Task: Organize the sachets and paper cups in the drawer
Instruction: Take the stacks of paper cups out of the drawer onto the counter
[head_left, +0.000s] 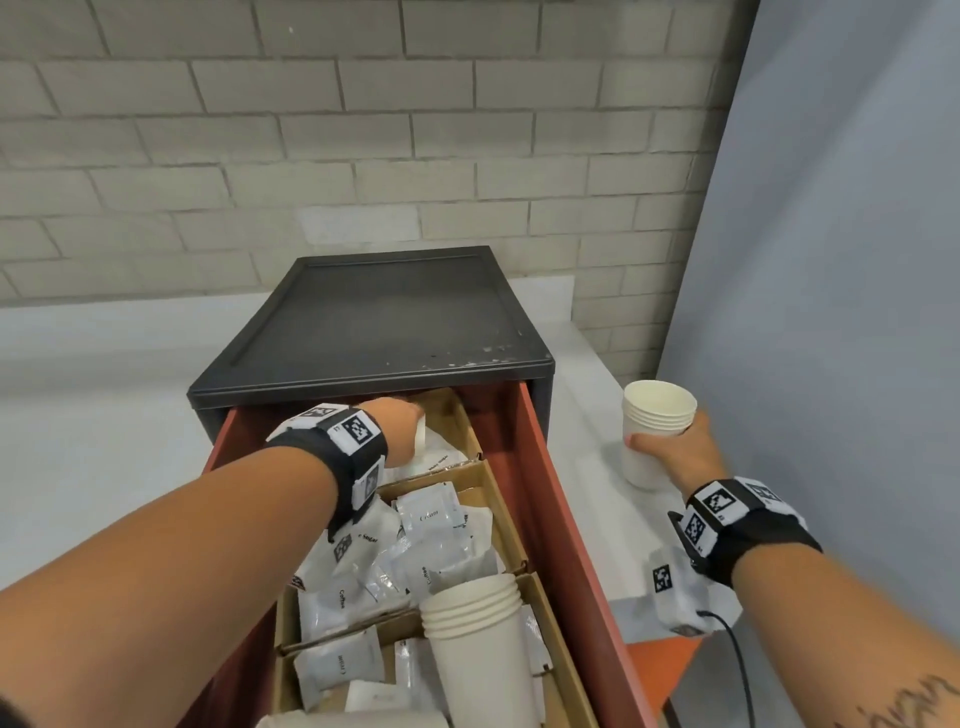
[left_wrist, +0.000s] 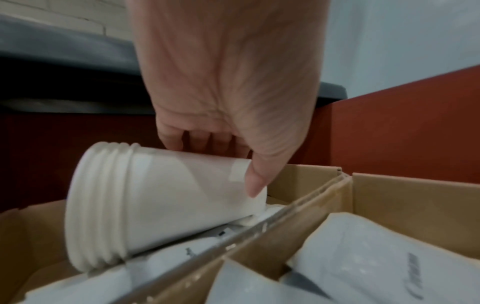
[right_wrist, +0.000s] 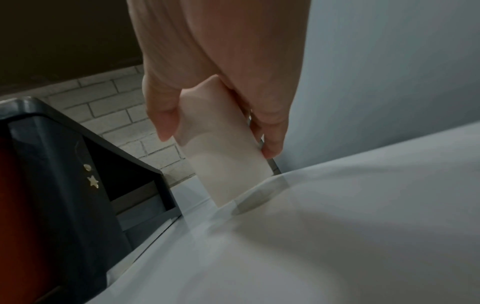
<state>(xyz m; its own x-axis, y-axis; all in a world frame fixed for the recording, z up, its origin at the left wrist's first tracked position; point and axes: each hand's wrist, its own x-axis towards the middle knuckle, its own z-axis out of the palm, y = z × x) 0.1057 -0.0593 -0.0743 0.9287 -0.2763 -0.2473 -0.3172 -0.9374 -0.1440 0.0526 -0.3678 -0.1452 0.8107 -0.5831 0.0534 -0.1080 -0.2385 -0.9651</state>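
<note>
White paper cups, nested in stacks, occupy both of a person's hands at a rust-red drawer (head_left: 558, 499) pulled out of a dark cabinet (head_left: 384, 322) on a white bench (head_left: 587, 415). The left hand (head_left: 397, 428), reaching into the rear cardboard compartment (head_left: 465, 426), curls its fingers (left_wrist: 255, 181) round the narrow base of a tipped stack (left_wrist: 155, 203), long axis slanting, rims lower and pointing toward the drawer's left side, over sachets (head_left: 431, 514). The right hand (head_left: 675, 452) grips an upright stack (head_left: 654, 431), mouth up, standing on the bench near its right edge, beside the cabinet. A third stack (head_left: 483, 639) stands mouth up in the front compartment among more sachets marked Cream and Coffee.
</note>
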